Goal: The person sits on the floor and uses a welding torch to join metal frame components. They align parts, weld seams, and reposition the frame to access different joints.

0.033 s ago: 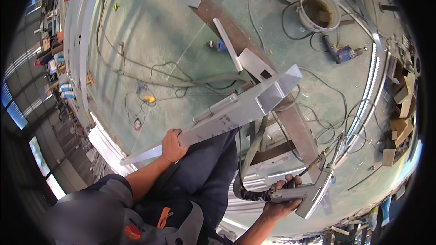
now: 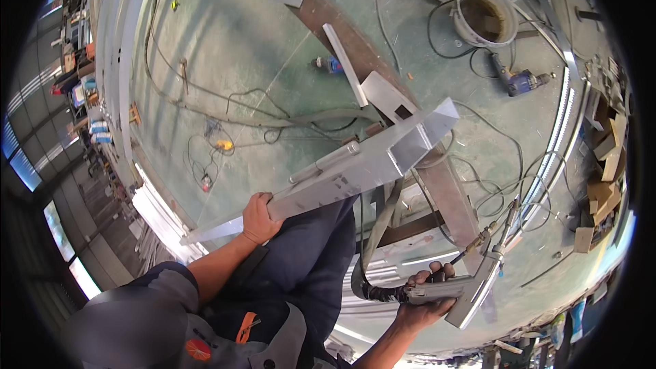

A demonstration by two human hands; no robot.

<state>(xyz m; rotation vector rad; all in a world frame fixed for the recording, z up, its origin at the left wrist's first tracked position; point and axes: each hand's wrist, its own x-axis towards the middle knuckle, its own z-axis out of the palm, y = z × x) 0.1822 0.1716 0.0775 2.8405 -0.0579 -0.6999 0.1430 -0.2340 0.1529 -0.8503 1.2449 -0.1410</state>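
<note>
A long silver metal box profile (image 2: 328,188) slants across my lap, its cut far end pointing right over a brown steel beam. My left hand (image 2: 262,220) is closed round its near part, by my thigh. A thin round silver tube (image 2: 324,162) lies along the profile's far side. In my right hand (image 2: 429,297), lower right, is the handle of a silver welding gun (image 2: 476,294); the fingers wrap round it. The gun's narrow nozzle points up and away, apart from the profile. A black-wrapped cable (image 2: 386,294) leaves the handle's left end.
Under the profile runs the brown steel beam (image 2: 444,191), bearing a flat plate (image 2: 388,96) and a narrow strip (image 2: 345,65). A blue drill (image 2: 523,82) lies beside a white bucket (image 2: 485,15). Loose cables (image 2: 506,140) loop across the floor. Cardboard boxes (image 2: 603,198) stand at right.
The view has shifted very slightly, and the profile's right end sits a touch further right. Both hands keep the same grips.
</note>
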